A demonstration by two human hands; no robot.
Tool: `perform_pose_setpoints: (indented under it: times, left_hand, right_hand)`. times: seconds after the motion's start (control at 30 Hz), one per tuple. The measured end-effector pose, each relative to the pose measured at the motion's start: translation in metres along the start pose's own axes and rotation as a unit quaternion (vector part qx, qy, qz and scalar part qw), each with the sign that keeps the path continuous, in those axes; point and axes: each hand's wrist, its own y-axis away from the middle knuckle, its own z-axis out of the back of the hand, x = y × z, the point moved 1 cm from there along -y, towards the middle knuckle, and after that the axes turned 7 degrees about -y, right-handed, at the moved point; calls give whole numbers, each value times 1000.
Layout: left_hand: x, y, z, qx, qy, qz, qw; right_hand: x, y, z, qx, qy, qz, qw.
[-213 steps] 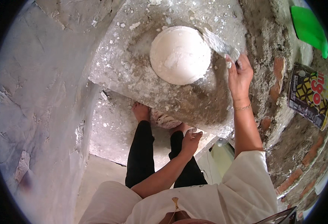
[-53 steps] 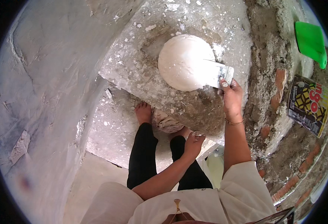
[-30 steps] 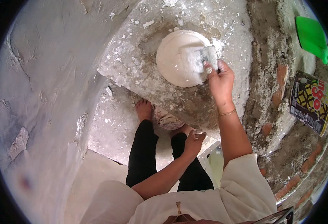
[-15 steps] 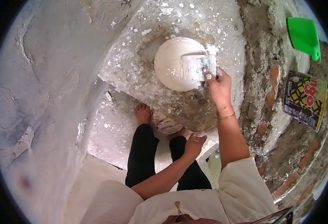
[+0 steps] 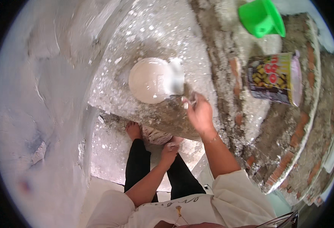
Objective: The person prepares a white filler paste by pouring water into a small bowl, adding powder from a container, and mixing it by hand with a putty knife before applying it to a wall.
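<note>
My right hand (image 5: 200, 114) grips a putty knife (image 5: 174, 79) by its handle. The blade is coated in wet white plaster and blurred by motion, over the right rim of a round bowl. That bowl (image 5: 144, 81) is full of smooth, pale plaster and stands on the splattered slab in front of me. My left hand (image 5: 169, 152) hangs by my right knee, with white smears on its fingers. The fingers look loosely bent and somewhat apart, and nothing shows in them.
On the rough brick-and-mortar ledge to the right sit a green plastic dipper (image 5: 256, 19) and a dark printed bucket (image 5: 267, 79). A grey plastered wall (image 5: 60, 95) rises on the left. My bare feet are near a pale lump (image 5: 156, 135) under the slab's edge.
The putty knife has moved from over the plaster toward the bowl's right rim. My left hand has drawn closer to my right knee. The view has shifted right, bringing the ledge further in.
</note>
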Motion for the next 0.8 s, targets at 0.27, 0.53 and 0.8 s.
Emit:
perform_pose_setpoints:
  times: [0.27, 0.53, 0.8]
  left_hand:
    - [-88, 69, 18, 50, -2, -22, 999]
    - [-193, 139, 17, -69, -169, -56, 982]
    - [-247, 178, 0, 41, -163, -114, 979]
  right_hand:
    - [-18, 72, 185, -103, -540, -328, 768]
    - [-53, -3, 256, -188, -602, -338, 699]
    - [-63, -2, 250, -141, -560, -318, 752]
